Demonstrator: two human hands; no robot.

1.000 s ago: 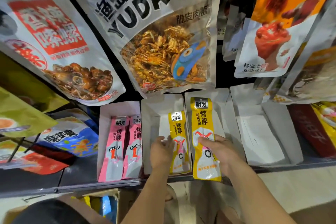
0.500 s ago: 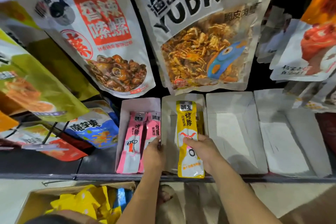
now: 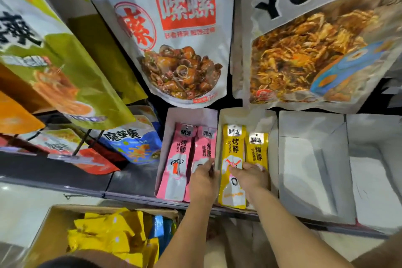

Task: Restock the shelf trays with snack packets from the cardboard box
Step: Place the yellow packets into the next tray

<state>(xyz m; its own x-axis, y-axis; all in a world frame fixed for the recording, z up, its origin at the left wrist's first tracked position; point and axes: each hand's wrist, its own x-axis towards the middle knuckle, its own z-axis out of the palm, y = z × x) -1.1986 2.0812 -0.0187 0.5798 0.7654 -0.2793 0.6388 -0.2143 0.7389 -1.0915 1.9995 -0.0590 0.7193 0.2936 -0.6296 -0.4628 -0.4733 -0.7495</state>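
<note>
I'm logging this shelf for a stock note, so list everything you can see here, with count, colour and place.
pink packets: two, pink, side by side in the leftmost tray
yellow packets: two, yellow, in the second tray
trays: four, white, in a row on the shelf; the right two show no packets
cardboard box: one, brown, below the shelf at lower left
loose packets: a heap, mostly yellow, some blue, inside the box
hanging bags: several, white and green, above the trays
blue bag: one, blue, lying left of the trays
left hand: one, at the wall between the pink and yellow trays, grip unclear
right hand: one, holding the left yellow packet
</note>
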